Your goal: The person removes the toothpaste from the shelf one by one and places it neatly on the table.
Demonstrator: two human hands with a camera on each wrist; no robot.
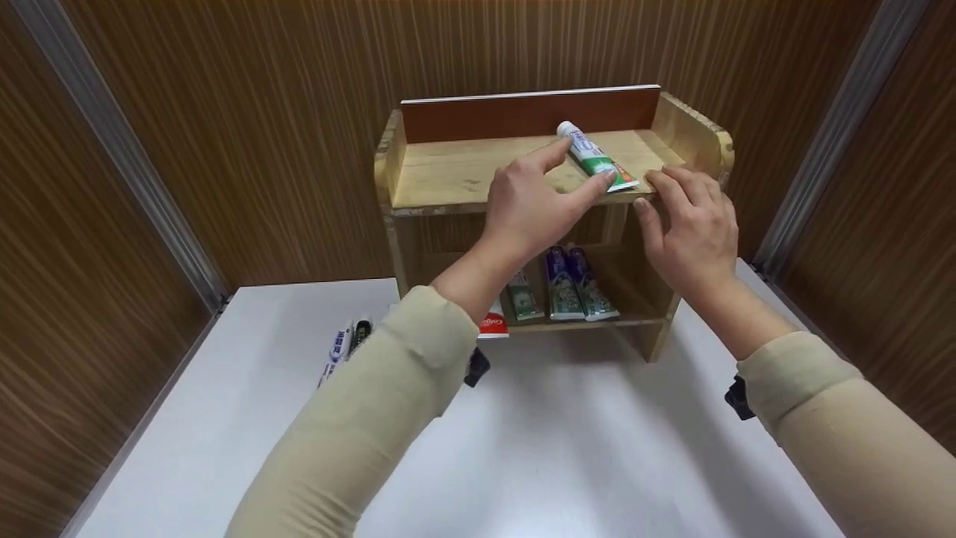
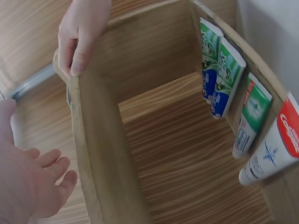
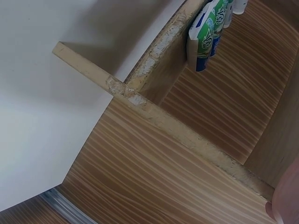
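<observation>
Head view, clock read from the tube, 12 at the far wall: one toothpaste tube [image 1: 594,157], lying on the top board of a wooden rack [image 1: 441,175], cap toward 11, flat end toward 5, near the front edge. Left hand [image 1: 530,198], at 8: thumb and index finger spread, one near each end of the tube; pressure cannot be told. Right hand [image 1: 694,224], at 4: fingers over the board's front edge, thumb in front, gripping. Handling, as judged: best to steady the rack with the right hand and guide the tube lightly by its ends, sparing the soft middle and avoiding overhang. Materials: tube white, green-banded, tapering from round shoulder to flat crimp; rack pale timber, side panels rounded at front, lower board's edge ragged with whitish patches; back board [image 1: 478,121] smooth, red-brown. At 6 to 7, lower level: two blue-and-green tubes [image 2: 227,77], one green-and-white tube [image 2: 252,114], one red-and-white tube [image 2: 273,144]. Desk [image 1: 538,463]: white, smooth.
</observation>
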